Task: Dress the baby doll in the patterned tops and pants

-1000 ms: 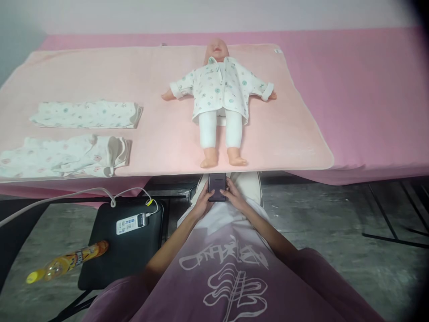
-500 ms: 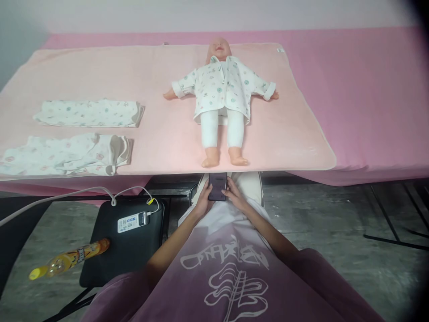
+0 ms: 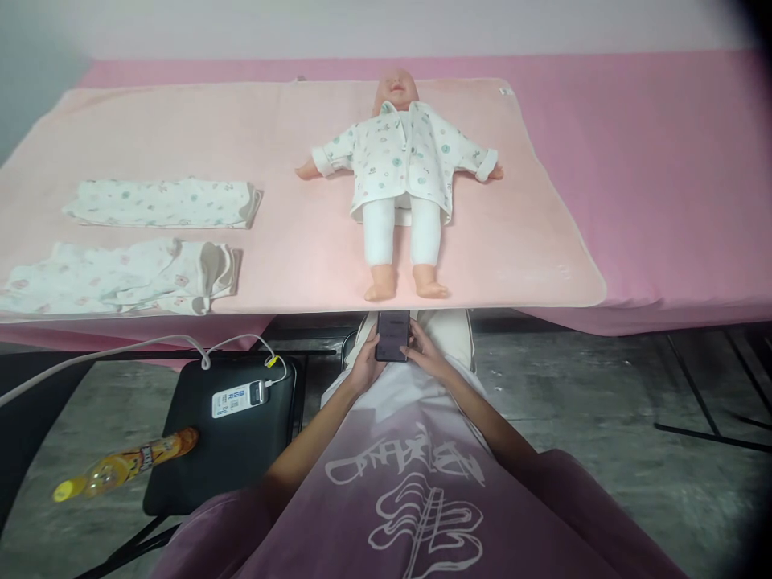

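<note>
- Everything has slid slightly to the right within the frame since the earlier views, and the right thumb sits a touch lower against the dark smartphone; otherwise the layout matches.
- That smartphone is at the centre of the frame, just below the near edge of the peach mat, held over the person's lap; its screen content is too small to read.
- Left hand: wrapped around the phone's left side, the thumb along its edge.
- Right hand: curled at the phone's lower right, the thumb touching the corner, so both hands grip the one object.
- On the mat, upper centre of the frame, a baby doll lies face up, arms spread, wearing a white printed jacket and white leggings; its bare feet are near the mat's edge above the phone.
- At the left of the frame, also on the mat, are a folded green-printed garment and, below it, a folded pink-printed garment, apart from each other.
- Pink cloth extends from under the mat across the upper right.
- Lower left: a black seat bears a white labelled device with a white cable; a yellow-capped drink bottle has its base end over this seat.
</note>
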Demonstrator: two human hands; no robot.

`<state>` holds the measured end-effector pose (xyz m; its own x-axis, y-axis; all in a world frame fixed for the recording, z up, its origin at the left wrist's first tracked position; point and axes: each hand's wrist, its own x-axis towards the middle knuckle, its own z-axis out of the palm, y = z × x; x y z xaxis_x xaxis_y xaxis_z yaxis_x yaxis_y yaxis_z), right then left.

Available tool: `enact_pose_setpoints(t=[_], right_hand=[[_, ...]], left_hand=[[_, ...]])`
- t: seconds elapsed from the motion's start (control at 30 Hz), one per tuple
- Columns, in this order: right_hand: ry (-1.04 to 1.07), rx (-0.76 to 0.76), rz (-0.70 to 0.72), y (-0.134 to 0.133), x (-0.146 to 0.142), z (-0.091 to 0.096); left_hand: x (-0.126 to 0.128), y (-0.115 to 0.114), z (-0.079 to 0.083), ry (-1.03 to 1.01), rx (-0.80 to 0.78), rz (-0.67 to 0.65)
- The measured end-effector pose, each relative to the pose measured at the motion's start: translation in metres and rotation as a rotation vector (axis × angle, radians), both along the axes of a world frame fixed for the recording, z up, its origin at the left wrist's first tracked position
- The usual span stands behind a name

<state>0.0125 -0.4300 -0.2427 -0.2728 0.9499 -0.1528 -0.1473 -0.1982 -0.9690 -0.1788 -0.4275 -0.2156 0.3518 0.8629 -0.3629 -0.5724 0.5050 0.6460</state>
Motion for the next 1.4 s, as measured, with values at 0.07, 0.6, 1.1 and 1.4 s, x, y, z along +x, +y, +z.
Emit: enact_pose_setpoints(t=[0.07, 0.6, 1.1, 1.4], right_hand=[[0.019, -0.009, 0.006, 0.001, 0.0, 0.0], [0.042, -0.016, -0.052, 0.0, -0.007, -0.005], [0.013, 0.029, -0.023, 0.0, -0.008, -0.008], [0.035, 0.006, -0.027, 0.001, -0.005, -0.002]], left_hand=[[-0.001, 0.0, -0.001, -0.02, 0.008, -0.009], [0.002, -0.001, 0.0, -0.029, 0.023, -0.003], [0.007, 0.003, 0.0, -0.025, -0.051, 0.091], [0.007, 0.003, -0.004, 0.017, -0.055, 0.1]])
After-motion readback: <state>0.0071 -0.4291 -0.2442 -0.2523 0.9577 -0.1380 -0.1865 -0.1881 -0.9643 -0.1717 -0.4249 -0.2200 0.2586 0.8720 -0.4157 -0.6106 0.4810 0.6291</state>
